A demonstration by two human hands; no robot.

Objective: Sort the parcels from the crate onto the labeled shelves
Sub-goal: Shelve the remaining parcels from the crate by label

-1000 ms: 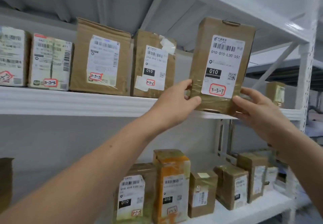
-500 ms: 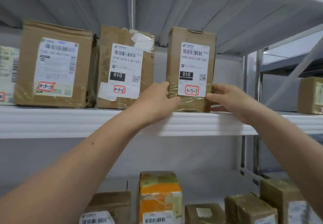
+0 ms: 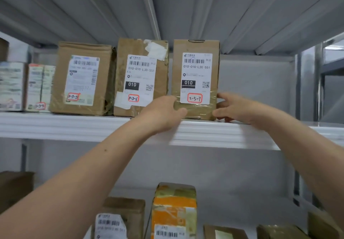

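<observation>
The 3-3-7 parcel (image 3: 195, 78) stands upright on the shelf (image 3: 74, 125) at centre frame, its base near the front lip. The left hand (image 3: 163, 112) grips its lower left corner and the right hand (image 3: 236, 108) its lower right, fingers curled round the sides. It looks like a light, stiff carton. The glossy tape low down may be slippery, so the bare cardboard higher up should give a better hold. The 3-3-6 parcel (image 3: 141, 78) stands just beside it on the left; the shelf to its right is open.

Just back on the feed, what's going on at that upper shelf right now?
A person holds the brown parcel marked 3-3-7 at its lower corners, left hand on one side and right hand on the other. The parcel stands upright on the white shelf, beside the parcel marked 3-3-6. Neither hand has let go.
</observation>
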